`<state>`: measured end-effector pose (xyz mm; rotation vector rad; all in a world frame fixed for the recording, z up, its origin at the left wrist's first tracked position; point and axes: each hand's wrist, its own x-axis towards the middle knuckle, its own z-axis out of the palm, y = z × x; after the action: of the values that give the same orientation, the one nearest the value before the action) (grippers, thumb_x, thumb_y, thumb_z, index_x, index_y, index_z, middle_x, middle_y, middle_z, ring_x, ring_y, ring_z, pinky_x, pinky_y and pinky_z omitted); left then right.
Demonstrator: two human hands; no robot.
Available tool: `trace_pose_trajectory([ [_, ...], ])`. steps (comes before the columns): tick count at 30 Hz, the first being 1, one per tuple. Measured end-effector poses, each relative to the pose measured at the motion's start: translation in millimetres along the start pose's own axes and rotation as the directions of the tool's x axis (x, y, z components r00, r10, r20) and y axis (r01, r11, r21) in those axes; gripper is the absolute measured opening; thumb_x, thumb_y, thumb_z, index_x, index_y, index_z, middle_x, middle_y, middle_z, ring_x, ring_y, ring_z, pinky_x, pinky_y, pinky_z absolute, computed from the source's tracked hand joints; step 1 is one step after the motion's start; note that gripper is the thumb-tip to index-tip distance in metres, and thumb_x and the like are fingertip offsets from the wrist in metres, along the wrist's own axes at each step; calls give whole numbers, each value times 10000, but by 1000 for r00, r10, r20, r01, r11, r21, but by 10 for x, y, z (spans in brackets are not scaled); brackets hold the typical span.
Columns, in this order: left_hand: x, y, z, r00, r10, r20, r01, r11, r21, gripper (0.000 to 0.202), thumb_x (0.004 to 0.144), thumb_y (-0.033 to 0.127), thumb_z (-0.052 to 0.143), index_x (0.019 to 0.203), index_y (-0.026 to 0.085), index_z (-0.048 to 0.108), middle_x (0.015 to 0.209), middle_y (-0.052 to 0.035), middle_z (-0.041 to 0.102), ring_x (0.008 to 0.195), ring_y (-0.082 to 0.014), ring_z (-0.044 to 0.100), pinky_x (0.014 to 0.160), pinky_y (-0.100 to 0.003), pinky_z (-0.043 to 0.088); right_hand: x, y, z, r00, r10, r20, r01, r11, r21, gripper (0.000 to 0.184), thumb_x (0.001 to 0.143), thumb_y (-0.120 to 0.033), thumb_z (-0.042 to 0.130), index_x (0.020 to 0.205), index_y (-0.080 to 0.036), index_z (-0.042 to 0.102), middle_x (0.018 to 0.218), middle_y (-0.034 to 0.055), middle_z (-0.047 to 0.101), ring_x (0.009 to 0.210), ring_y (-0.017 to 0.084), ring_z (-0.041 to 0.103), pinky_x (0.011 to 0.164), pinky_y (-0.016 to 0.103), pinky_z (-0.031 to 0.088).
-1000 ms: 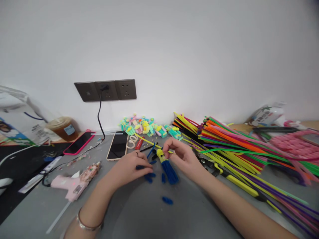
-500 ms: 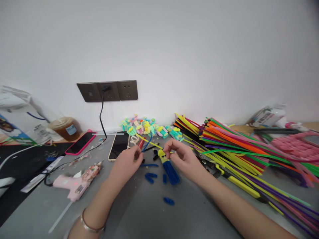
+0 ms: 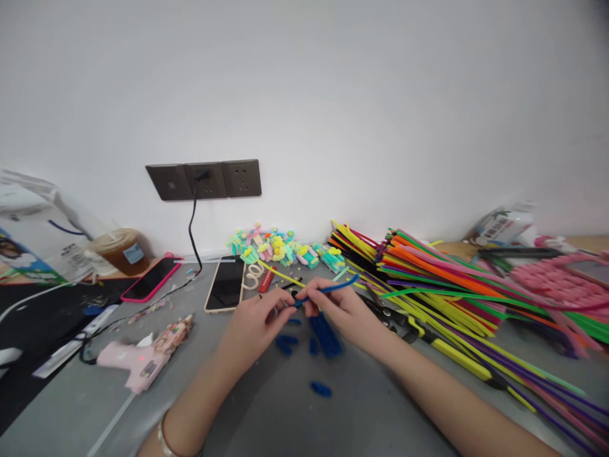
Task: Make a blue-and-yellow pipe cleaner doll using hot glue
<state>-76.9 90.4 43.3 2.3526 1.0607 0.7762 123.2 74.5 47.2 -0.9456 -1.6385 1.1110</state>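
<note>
A blue pipe cleaner (image 3: 340,285) runs between my two hands above the grey work surface. My left hand (image 3: 266,314) pinches its left end with thumb and forefinger. My right hand (image 3: 333,311) is closed on its middle, and the free end sticks out to the upper right. Just below my right hand lies a blue pipe-cleaner piece (image 3: 326,336), the lower part of a small figure whose yellow top is hidden by the hand. Short folded blue pieces (image 3: 287,343) lie around it, with another blue piece (image 3: 321,388) nearer to me.
A pink glue gun (image 3: 143,358) lies at left, near two phones (image 3: 226,285) and a drink cup (image 3: 118,252). Small pastel pipe-cleaner pieces (image 3: 280,244) are heaped by the wall. Bundles of coloured pipe cleaners (image 3: 442,279) and yellow-black pliers (image 3: 457,355) lie at right.
My hands have come together over the small figure. The blue pipe cleaner, lying by the red item before, is now held between them. The view has shifted slightly.
</note>
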Motion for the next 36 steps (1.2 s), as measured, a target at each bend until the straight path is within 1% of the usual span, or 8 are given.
trace_pose_trajectory([
  [3, 18, -3, -37, 999, -48, 24, 47, 999, 17, 160, 963, 276, 474, 983, 211, 619, 830, -3, 692, 716, -145, 614, 670, -241, 411, 32, -2, -52, 993, -7, -115, 15, 998, 65, 443, 899, -601, 545, 850, -168, 631, 674, 14, 609, 652, 160, 578, 640, 284, 457],
  [9, 33, -36, -110, 952, -18, 305, -19, 993, 117, 119, 800, 303, 732, 851, 205, 687, 817, -11, 680, 827, -186, 609, 729, -267, 424, 59, -20, -101, 935, 9, -354, 31, 994, 107, 413, 858, -569, 623, 694, -200, 537, 587, -32, 524, 574, 127, 486, 572, 251, 390],
  [13, 24, -104, -89, 936, -48, 348, -3, 990, 143, 45, 817, 247, 703, 833, 206, 697, 851, -20, 680, 857, -195, 597, 759, -284, 427, 56, -8, -83, 939, 48, -340, 2, 989, 146, 357, 828, -511, 682, 710, -201, 548, 590, -40, 539, 571, 119, 505, 574, 245, 409],
  [18, 10, -89, -68, 965, -20, 261, -8, 994, 105, 48, 862, 172, 609, 854, 191, 652, 904, -38, 660, 900, -200, 585, 806, -302, 440, 51, 24, -74, 963, 125, -238, -63, 965, 253, 287, 757, -420, 773, 881, -188, 660, 748, 11, 707, 724, 162, 675, 697, 284, 523],
  [21, 34, -6, -88, 988, -37, 152, 41, 999, -21, 68, 894, 185, 555, 878, 186, 621, 889, -27, 664, 840, -172, 591, 770, -278, 443, 43, 26, -70, 967, 140, -214, -71, 950, 304, 266, 763, -403, 774, 858, -191, 645, 765, 31, 746, 753, 183, 710, 732, 315, 549],
  [28, 70, 92, -23, 980, -194, -52, 164, 921, -354, 118, 813, 279, 656, 848, 167, 669, 725, 1, 680, 613, -128, 571, 559, -221, 403, 28, -23, -33, 976, 118, -185, -77, 973, 219, 264, 754, -423, 775, 786, -187, 661, 747, 27, 701, 714, 173, 660, 662, 286, 514],
  [32, 54, 81, 19, 971, -226, -79, 168, 878, -449, 168, 765, 273, 710, 893, 164, 710, 751, -12, 720, 598, -123, 588, 557, -218, 431, 42, 44, -8, 987, 72, -143, -50, 987, 153, 243, 763, -409, 761, 766, -184, 670, 774, 28, 670, 725, 165, 614, 653, 280, 481],
  [36, 55, 100, 14, 966, -234, -108, 156, 864, -478, 188, 746, 251, 737, 912, 162, 737, 754, -23, 746, 641, -133, 636, 580, -213, 454, 46, 108, 6, 985, 28, -169, -10, 995, 104, 237, 757, -398, 762, 738, -188, 652, 779, 39, 672, 747, 181, 611, 653, 294, 472],
])
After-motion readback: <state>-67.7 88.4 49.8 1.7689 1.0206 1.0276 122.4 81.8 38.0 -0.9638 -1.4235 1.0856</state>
